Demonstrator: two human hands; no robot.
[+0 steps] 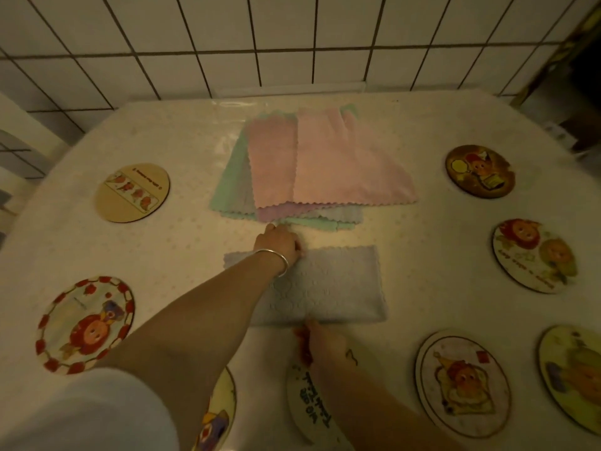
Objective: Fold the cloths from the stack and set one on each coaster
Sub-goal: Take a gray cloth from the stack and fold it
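Left hand (280, 245) pinches the lilac cloth's (328, 288) far edge; right hand (320, 345) pinches the near fold, squaring it.

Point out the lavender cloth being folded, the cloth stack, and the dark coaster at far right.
lavender cloth (341, 284), head view, bare middle of its top.
cloth stack (344, 157), head view, top pink cloth.
dark coaster (479, 171), head view, its centre.

Some coasters have writing, but it is too small and blurry to read. The tan coaster (132, 192) at 9 o'clock has a tiny line of print along its edge. The coaster (534, 255) at 3 o'clock has curved letters. The coaster (309, 405) at 6 o'clock has dark marks.
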